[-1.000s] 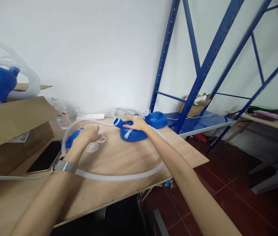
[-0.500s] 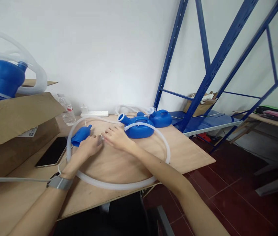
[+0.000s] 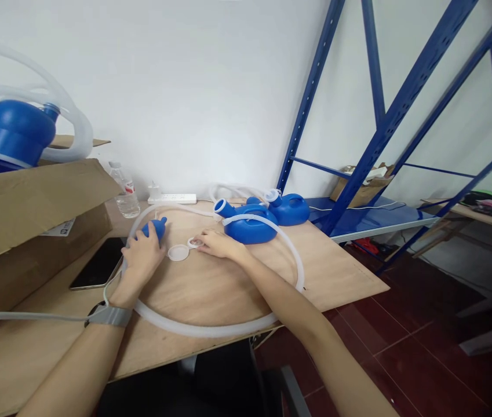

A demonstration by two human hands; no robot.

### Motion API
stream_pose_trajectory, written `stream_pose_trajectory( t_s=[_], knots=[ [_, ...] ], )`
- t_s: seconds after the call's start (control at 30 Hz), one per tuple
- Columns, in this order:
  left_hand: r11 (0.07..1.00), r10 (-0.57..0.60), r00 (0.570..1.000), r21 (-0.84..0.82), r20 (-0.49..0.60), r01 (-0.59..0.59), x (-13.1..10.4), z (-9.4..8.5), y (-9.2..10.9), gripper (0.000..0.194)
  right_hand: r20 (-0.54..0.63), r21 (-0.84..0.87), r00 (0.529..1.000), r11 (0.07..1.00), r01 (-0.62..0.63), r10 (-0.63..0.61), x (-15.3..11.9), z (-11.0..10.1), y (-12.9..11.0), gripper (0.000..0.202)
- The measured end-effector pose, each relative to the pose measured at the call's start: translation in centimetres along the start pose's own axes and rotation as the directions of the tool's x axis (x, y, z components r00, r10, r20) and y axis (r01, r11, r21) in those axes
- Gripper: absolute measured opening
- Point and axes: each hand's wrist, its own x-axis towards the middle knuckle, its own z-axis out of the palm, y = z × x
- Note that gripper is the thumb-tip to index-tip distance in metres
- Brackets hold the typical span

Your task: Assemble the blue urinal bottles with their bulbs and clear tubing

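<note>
Blue spouted piece beneath the fingers of the left hand

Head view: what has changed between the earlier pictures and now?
The right hand let go of the blue plastic jug and moved left to the small white plastic ring. The left hand moved left and took hold of the blue rounded plastic piece. The flat black phone and clear plastic bottle stayed in place.

Bright wall, soft table shadows, dim right edge.
</note>
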Motion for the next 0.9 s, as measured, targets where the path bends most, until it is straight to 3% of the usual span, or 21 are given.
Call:
stream_pose_trajectory(
  t_s=[0.07,0.17,0.3,0.37,0.43,0.57,0.7,0.8,0.9],
  knots=[
    [0.998,0.040,0.999,-0.048,-0.019,-0.041,0.1,-0.2,0.0,0.067,-0.037,-0.010,0.999,1.000,-0.009,0.009,-0.3,-0.1,-0.1,0.031],
    [0.979,0.066,0.981,-0.180,-0.182,-0.099,0.5,-1.1,0.6,0.064,-0.144,0.023,0.989,0.999,-0.040,0.043,-0.5,-0.2,-0.1,0.028],
    [0.877,0.035,0.907,-0.422,-0.420,-0.229,1.0,-1.9,1.6,0.075,-0.360,0.311,0.903,0.943,-0.120,0.234,0.3,-0.3,0.0,0.023],
    [0.812,0.031,0.871,-0.496,-0.491,-0.308,1.0,-1.8,2.0,0.076,-0.429,0.535,0.838,0.842,-0.066,0.338,0.8,-0.6,-0.1,0.022],
    [0.758,0.033,0.843,-0.536,-0.537,-0.371,0.9,-1.6,2.1,0.075,-0.434,0.721,0.808,0.692,0.046,0.398,1.1,-1.1,-0.3,0.026],
    [0.688,0.040,0.780,-0.549,-0.625,-0.475,0.6,-1.3,2.1,0.074,-0.385,0.886,0.842,0.408,0.222,0.378,0.9,-2.5,-1.8,0.034],
    [0.675,0.082,0.678,-0.460,-0.731,-0.577,0.0,-1.7,2.3,0.072,-0.415,0.907,0.839,0.236,0.350,0.351,0.0,-3.9,-4.0,0.052],
    [0.698,0.170,0.651,-0.376,-0.740,-0.610,-0.6,-2.1,2.8,0.070,-0.479,0.872,0.828,0.267,0.411,0.290,-0.4,-4.5,-5.2,0.055],
    [0.716,0.243,0.644,-0.314,-0.725,-0.624,-0.9,-2.0,3.3,0.068,-0.547,0.777,0.823,0.459,0.431,0.154,-0.6,-4.5,-5.7,0.051]
  ],
)
